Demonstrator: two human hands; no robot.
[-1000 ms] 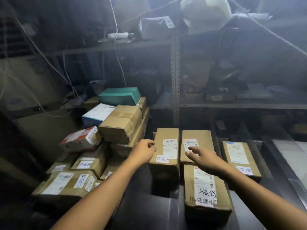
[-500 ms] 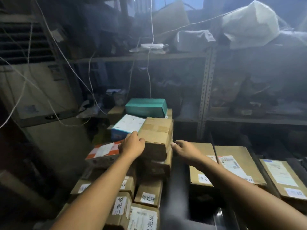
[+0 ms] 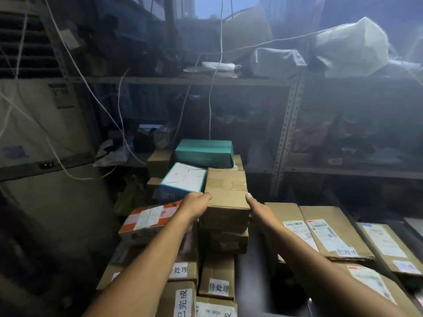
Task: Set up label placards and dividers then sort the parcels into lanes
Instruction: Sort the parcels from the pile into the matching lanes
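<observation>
2 hands bracket the taped brown box [image 3: 225, 191] that tops the pile left of centre. The left hand [image 3: 197, 202] curls its fingers against the box's left edge. The right hand [image 3: 254, 208] lays its thumb on the top right edge; its fingers are hidden down the far side, so it seems to be holding the box too, though the dim view leaves that unsure. The box rests on a lower carton [image 3: 225, 240], not yet raised as far as I can judge.

Several things could go wrong from here. A white-topped box [image 3: 184, 179] lies tilted just beside the brown box's left rear, and a teal box [image 3: 203, 153] sits behind both. Pulling the brown box out could rob the tilted one of support and send it sliding. With nothing under the base, a heavy box could slip between the palms. The left forearm passes close over a red-and-white parcel [image 3: 148, 218], which a careless swing might knock off the pile.

No placard word shows on the box's top, so it could land in the wrong lane among the sorted parcels [image 3: 329, 232] lying in rows on the desk [image 3: 254, 277] at right.
</observation>
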